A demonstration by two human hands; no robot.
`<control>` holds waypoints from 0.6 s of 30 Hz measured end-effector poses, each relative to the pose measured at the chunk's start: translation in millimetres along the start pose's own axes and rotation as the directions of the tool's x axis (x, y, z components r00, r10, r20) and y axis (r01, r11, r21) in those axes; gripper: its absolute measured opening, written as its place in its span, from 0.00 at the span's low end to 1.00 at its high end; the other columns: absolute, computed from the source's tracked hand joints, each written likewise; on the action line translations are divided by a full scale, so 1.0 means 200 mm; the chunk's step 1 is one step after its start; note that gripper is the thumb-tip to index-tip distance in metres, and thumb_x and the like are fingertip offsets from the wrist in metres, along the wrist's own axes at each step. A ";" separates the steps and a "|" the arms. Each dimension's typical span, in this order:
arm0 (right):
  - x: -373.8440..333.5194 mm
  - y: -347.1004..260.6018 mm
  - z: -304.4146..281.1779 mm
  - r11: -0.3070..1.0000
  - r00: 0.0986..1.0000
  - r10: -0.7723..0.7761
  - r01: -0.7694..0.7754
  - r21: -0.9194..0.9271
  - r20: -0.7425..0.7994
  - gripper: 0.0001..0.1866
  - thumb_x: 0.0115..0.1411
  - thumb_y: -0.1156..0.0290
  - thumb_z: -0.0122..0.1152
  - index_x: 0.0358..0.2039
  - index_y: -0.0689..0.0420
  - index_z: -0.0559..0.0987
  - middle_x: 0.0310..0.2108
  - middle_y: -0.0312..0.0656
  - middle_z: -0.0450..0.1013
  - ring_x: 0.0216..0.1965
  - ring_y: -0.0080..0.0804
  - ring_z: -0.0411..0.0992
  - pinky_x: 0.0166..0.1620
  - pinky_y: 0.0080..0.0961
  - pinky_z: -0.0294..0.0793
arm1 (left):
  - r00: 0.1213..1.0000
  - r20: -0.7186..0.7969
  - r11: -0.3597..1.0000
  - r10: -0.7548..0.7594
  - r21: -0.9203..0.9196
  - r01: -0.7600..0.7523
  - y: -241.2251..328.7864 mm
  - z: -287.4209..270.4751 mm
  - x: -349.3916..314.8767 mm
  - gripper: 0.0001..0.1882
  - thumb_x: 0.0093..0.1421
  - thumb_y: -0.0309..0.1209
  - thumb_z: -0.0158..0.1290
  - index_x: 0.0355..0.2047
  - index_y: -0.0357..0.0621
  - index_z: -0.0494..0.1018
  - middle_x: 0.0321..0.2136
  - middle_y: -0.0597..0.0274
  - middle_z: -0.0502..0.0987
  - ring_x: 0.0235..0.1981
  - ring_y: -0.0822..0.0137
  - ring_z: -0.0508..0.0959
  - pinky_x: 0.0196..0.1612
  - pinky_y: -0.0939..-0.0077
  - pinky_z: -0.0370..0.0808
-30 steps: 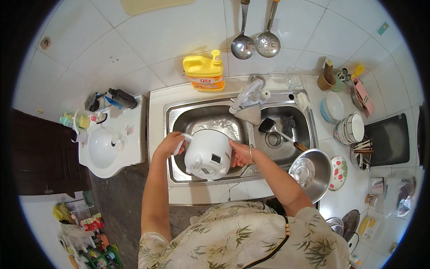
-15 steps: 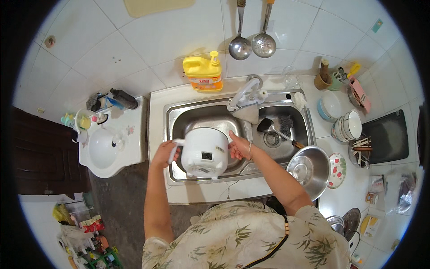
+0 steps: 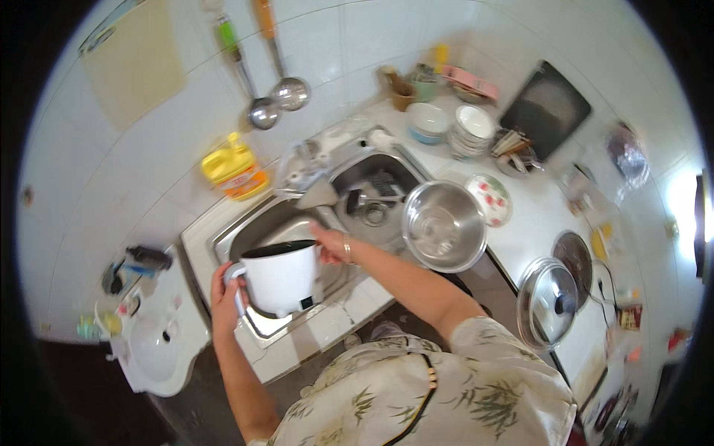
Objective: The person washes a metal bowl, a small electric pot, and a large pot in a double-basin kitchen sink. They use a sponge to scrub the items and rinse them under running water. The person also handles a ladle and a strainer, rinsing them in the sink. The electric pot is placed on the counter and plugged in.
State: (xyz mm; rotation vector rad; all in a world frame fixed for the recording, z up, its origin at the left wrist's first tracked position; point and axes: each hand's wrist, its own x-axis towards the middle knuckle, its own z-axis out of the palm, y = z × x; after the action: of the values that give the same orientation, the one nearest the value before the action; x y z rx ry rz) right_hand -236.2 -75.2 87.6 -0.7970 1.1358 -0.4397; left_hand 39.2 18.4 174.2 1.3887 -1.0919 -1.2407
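I see the left hand [image 3: 223,299] gripping the white pot's [image 3: 280,281] handle [image 3: 236,273] at nine o'clock, the unclenched right hand [image 3: 332,244] probably balancing it at two.

The white pot [image 3: 279,281] has turned upright (its dark inside [image 3: 286,247] now showing).

I'm looking into a kitchen, where ladles [image 3: 263,114] are hanging upper left and a steel sink [image 3: 260,232] is sitting mid-frame.

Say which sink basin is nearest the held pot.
The left basin, partly hidden by the white pot itself; the right basin sits farther off, beside the steel bowl.
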 end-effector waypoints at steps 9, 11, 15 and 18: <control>-0.49 0.14 0.16 0.763 0.723 -0.636 0.539 -0.357 -0.268 0.27 0.49 0.70 0.54 0.52 0.57 0.68 0.20 0.42 0.72 0.19 0.26 0.69 0.24 0.24 0.69 | 0.953 0.276 0.867 0.123 0.437 -0.239 -0.22 -0.02 -0.21 0.25 0.43 0.26 0.58 0.43 0.36 0.68 0.35 0.54 0.75 0.39 0.63 0.75 0.42 0.72 0.71; -0.69 0.15 0.19 0.666 0.662 -0.699 0.466 -0.582 -0.269 0.30 0.49 0.71 0.53 0.56 0.57 0.65 0.19 0.40 0.71 0.20 0.24 0.67 0.27 0.23 0.69 | 0.935 0.322 0.760 0.151 0.566 -0.318 -0.22 0.09 -0.26 0.23 0.42 0.30 0.59 0.39 0.33 0.71 0.35 0.44 0.76 0.39 0.56 0.77 0.42 0.68 0.70; -0.97 0.21 0.18 0.740 0.679 -0.604 0.284 -0.610 -0.417 0.29 0.49 0.68 0.54 0.55 0.52 0.66 0.18 0.42 0.69 0.19 0.27 0.65 0.28 0.25 0.67 | 0.911 0.410 0.859 0.047 0.448 -0.246 -0.20 0.20 -0.34 0.19 0.41 0.26 0.60 0.36 0.36 0.74 0.30 0.51 0.78 0.34 0.64 0.77 0.39 0.73 0.71; -1.13 0.26 0.14 0.771 0.662 -0.597 0.318 -0.552 -0.453 0.29 0.49 0.68 0.55 0.55 0.51 0.66 0.16 0.41 0.67 0.18 0.28 0.64 0.28 0.24 0.67 | 0.890 0.455 0.901 0.022 0.376 -0.214 -0.16 0.31 -0.43 0.19 0.42 0.22 0.59 0.38 0.37 0.73 0.33 0.58 0.78 0.37 0.69 0.75 0.43 0.76 0.69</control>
State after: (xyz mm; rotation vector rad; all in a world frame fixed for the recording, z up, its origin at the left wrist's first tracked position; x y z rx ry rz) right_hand -300.7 122.0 196.0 -1.4288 1.6675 -0.9619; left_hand -29.8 102.8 152.3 1.3464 -1.8248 -1.3131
